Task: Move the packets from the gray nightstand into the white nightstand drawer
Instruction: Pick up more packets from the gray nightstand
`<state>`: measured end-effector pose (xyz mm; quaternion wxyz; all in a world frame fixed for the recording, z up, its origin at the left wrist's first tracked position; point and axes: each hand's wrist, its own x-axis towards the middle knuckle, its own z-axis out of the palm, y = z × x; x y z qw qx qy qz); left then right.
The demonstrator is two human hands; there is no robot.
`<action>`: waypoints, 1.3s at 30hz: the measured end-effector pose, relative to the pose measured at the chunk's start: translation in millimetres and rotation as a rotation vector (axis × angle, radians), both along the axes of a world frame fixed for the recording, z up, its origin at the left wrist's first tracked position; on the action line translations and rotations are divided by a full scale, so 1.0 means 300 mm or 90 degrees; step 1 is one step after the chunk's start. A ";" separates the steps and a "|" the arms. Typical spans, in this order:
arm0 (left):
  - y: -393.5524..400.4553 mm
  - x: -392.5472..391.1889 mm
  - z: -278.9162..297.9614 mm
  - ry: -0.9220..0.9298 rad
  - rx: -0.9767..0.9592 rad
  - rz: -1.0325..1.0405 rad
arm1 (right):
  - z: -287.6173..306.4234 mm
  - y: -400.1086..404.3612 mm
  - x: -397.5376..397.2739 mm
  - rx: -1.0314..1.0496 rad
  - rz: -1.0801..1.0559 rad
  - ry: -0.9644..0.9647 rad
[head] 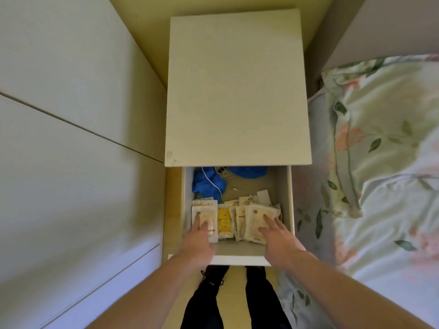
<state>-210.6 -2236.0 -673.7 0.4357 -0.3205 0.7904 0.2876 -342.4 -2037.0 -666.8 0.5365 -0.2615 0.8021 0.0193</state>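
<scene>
From the head camera, the white nightstand (237, 91) has its drawer (291, 210) pulled out. The packets (240, 218), pale cream with orange print and one yellow, lie in a loose heap at the drawer's front. The left hand (198, 241) and right hand (280, 241) rest flat on them, fingers straight, gripping nothing. Blue cloth (209, 184) sits at the drawer's back.

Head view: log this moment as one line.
drawer: open | packets: inside | left hand: flat on packets | right hand: flat on packets
</scene>
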 end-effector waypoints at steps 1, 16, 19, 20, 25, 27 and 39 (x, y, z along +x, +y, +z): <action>0.001 0.000 0.059 0.032 -0.001 -0.014 | 0.058 0.007 0.011 -0.001 -0.048 0.004; 0.163 0.065 1.185 0.287 0.030 -0.339 | 1.129 0.329 0.523 -0.257 -0.609 0.288; 0.281 0.030 1.334 0.321 0.044 -0.457 | 1.252 0.439 0.657 -0.265 -0.726 0.328; 0.339 0.019 1.379 0.342 0.051 -0.497 | 1.286 0.477 0.703 -0.274 -0.771 0.341; 0.759 0.082 1.571 0.495 0.091 -0.708 | 1.420 0.719 0.989 -0.298 -0.952 0.443; 0.961 0.176 1.624 0.540 0.122 -0.778 | 1.468 0.846 1.153 -0.294 -1.004 0.501; 1.936 1.161 1.785 0.642 0.352 -0.977 | 1.692 1.556 2.268 -0.162 -1.197 0.735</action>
